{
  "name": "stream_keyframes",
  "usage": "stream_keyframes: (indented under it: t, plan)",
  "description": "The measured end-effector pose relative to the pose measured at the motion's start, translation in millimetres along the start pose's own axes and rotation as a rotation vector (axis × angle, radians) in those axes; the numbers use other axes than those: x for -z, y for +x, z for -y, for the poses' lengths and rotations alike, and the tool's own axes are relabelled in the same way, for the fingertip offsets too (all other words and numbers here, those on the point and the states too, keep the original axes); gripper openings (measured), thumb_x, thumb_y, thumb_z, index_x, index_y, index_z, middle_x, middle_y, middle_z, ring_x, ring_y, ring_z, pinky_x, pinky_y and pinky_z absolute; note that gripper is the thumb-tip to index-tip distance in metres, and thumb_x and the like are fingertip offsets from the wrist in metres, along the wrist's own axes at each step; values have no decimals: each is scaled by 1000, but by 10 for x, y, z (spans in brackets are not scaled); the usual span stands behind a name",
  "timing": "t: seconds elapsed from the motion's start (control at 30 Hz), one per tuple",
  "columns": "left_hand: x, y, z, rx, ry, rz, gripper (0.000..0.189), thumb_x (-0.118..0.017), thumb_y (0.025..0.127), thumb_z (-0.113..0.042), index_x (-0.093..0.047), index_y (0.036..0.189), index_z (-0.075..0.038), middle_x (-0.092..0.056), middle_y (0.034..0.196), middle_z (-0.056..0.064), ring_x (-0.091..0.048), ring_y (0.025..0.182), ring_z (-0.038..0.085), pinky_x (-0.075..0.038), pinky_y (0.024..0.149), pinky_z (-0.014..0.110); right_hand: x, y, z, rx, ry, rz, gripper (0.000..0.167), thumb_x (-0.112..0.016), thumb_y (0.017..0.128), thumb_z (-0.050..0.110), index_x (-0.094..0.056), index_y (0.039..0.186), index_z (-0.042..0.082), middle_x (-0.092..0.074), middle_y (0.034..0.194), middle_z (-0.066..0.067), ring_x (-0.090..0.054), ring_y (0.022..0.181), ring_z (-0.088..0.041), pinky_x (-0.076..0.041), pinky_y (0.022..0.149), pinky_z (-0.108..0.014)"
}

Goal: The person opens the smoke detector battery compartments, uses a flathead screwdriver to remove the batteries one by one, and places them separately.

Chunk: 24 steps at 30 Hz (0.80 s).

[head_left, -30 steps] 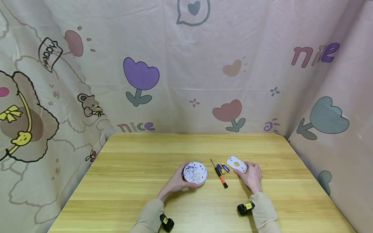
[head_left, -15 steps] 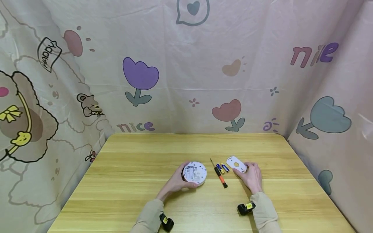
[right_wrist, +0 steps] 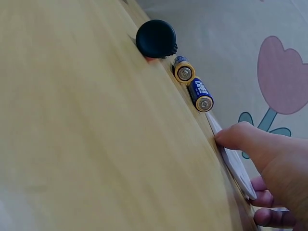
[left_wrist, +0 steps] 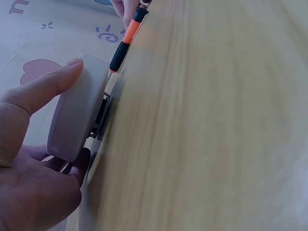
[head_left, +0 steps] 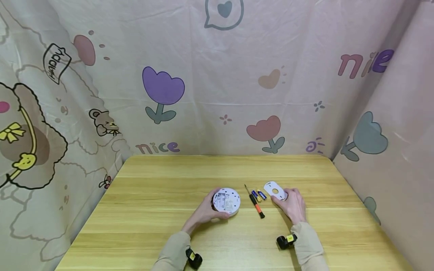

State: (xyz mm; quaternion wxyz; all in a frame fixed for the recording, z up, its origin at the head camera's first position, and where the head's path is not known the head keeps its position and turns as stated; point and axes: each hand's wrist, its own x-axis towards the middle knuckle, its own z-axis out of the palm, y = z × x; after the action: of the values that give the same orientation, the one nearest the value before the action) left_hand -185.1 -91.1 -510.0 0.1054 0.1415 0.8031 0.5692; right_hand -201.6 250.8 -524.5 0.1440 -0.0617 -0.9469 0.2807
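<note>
My left hand [head_left: 205, 209] grips a round white device [head_left: 228, 200], shaped like a smoke detector, by its left and near edges. Its printed, labelled face is turned up. In the left wrist view, a small dark-slotted bracket or lid sticks out from the device's [left_wrist: 79, 110] underside, close above the table. My right hand [head_left: 293, 206] pinches the near end of a white mounting plate [head_left: 271, 187] with a round central hole. The right wrist view shows the thumb on the plate's [right_wrist: 236, 166] edge; the plate lies low at the tabletop. Some fingers are hidden in the head view.
Between the hands lie two blue-and-yellow batteries [head_left: 262, 195] and a screwdriver [head_left: 257, 206] with a black-and-orange handle, its tip pointing away. The wooden table [head_left: 162, 188] meets a printed cloth backdrop [head_left: 203, 128] at its far edge.
</note>
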Motion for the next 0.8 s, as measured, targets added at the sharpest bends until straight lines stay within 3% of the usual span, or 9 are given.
stream_keyframes:
  t: [0.33, 0.8]
  plan:
    - [11, -11, -22, -2, 12, 3, 110, -92, 69, -15, -27, 156, -1, -42, 153, 28, -42, 139, 48, -26, 120, 69, 27, 72, -9, 39, -54, 16, 65, -83, 75, 43, -69, 111, -9, -64, 98, -20, -58, 76, -26, -43, 57, -27]
    - [9, -11, -15, -15, 16, 4, 109, -92, 68, -13, -28, 155, 0, -42, 152, 29, -42, 139, 49, -27, 119, 69, 95, 67, 88, 96, -38, 6, 64, -83, 75, 44, -70, 113, -5, -67, 104, -22, -63, 82, -29, -50, 65, -34]
